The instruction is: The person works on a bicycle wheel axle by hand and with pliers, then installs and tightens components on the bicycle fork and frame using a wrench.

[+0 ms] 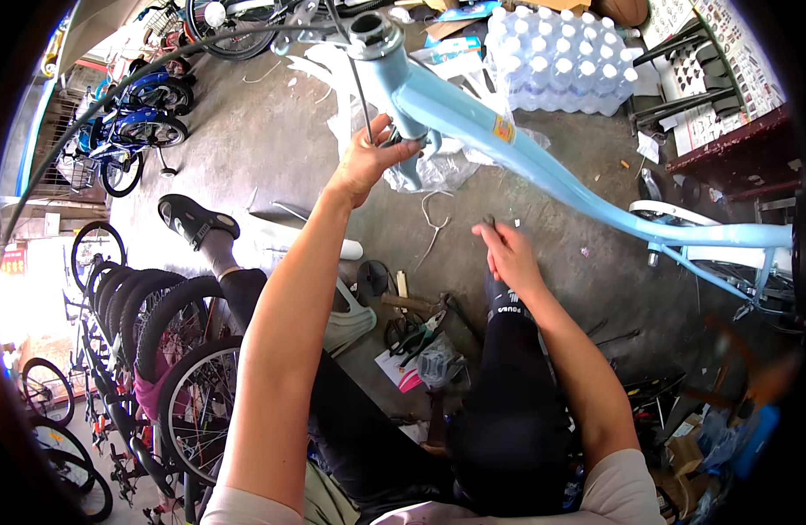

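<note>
A light blue bicycle frame [473,118] stretches from the top middle to the right edge, its head tube open at the upper end. My left hand [363,166] is closed at the lower end of that head tube, thumb across the front, beside a dark cable [361,92]. Part of its grip is hidden behind the tube. Above my right knee, my right hand [510,255] is closed, apart from the frame. A small dark piece [488,220] shows at its fingertips, too small to name.
Pliers [425,337], a hammer [411,303] and other tools lie on the floor between my legs. Bicycle wheels [197,394] crowd the left. Shrink-wrapped bottles [560,61] stand at the far right, small blue bikes [145,114] at the far left.
</note>
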Demonstrator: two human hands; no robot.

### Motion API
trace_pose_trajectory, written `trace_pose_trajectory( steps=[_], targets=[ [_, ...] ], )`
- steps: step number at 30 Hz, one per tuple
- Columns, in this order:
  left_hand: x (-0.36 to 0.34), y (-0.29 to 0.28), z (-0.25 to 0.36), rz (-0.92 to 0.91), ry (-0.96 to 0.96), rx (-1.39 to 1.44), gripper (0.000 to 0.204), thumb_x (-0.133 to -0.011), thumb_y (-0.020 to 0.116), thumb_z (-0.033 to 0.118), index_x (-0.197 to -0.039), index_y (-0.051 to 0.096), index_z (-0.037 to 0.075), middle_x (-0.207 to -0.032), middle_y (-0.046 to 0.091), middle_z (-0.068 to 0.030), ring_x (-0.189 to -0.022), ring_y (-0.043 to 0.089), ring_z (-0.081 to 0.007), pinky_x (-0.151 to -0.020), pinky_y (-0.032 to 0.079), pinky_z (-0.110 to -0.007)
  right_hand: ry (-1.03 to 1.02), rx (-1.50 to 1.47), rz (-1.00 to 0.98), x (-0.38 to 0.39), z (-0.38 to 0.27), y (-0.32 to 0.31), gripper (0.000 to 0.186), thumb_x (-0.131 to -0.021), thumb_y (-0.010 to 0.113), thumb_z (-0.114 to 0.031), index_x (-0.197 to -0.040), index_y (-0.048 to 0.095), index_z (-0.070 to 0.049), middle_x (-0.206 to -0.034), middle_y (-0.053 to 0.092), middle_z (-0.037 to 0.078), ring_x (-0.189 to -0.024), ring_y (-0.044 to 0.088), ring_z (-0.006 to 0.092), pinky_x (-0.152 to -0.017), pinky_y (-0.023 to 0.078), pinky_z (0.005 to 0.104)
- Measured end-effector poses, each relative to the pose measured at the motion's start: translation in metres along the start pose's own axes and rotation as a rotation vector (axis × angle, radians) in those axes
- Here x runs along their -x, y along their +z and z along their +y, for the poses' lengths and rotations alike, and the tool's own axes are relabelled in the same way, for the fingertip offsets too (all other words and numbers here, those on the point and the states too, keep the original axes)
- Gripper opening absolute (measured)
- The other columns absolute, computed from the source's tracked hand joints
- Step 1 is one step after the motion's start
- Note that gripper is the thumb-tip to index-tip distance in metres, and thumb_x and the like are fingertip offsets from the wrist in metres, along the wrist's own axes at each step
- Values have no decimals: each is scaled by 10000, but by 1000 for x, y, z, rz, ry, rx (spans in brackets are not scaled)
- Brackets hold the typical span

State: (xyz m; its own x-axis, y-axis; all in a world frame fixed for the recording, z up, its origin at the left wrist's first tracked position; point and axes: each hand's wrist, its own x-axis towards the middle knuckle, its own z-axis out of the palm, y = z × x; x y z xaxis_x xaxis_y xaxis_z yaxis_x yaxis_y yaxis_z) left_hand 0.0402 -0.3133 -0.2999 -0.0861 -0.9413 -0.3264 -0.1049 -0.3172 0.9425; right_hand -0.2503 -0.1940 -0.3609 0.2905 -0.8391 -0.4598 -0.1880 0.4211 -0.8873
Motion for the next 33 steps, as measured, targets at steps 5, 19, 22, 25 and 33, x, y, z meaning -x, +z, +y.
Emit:
trace_pose_trajectory(
  steps=[5, 19, 22, 25, 33],
  targets=[
    [30, 37, 8, 21, 88, 84, 654, -802, 855, 157, -1355, 558, -26, -1205, 657, -153, -1149, 597, -214, -1027, 434, -362, -323, 142, 288, -20, 1, 20, 286, -990, 555, -236, -1210, 631, -71, -699, 616, 159, -638, 628, 304, -600, 491, 411],
    [109, 43, -14, 170, 111, 129, 338, -869, 754, 67, -1198, 683, 34, -1019, 728, -79, -898, 682, -139, -842, 511, -291, -279, 95, 319, 10, -70, 90, 360, -903, 467, -161, -1185, 651, -33, -942, 690, 287, -912, 657, 481, -854, 506, 553],
    [113, 44, -12, 191, 126, 76, 356, -871, 757, 86, -1218, 685, 48, -1049, 722, -63, -938, 655, -117, -866, 487, -277, -278, 79, 306, 5, -71, 106, 382, -899, 477, -160, -1208, 632, 1, -932, 692, 295, -920, 664, 481, -868, 503, 557],
    [110, 43, -15, 183, 116, 63, 321, -886, 755, 95, -1197, 690, 47, -1069, 725, -61, -926, 657, -124, -822, 492, -261, -326, 73, 303, 4, -73, 115, 406, -893, 496, -151, -1227, 590, 59, -915, 682, 325, -915, 665, 493, -860, 506, 562],
    [111, 45, -15, 146, 82, 149, 358, -891, 749, 80, -1236, 662, 38, -1079, 731, -77, -957, 677, -135, -864, 515, -293, -227, 207, 169, -2, -82, 116, 520, -888, 520, -175, -1233, 443, 207, -917, 678, 352, -914, 677, 501, -859, 529, 551]
  ],
)
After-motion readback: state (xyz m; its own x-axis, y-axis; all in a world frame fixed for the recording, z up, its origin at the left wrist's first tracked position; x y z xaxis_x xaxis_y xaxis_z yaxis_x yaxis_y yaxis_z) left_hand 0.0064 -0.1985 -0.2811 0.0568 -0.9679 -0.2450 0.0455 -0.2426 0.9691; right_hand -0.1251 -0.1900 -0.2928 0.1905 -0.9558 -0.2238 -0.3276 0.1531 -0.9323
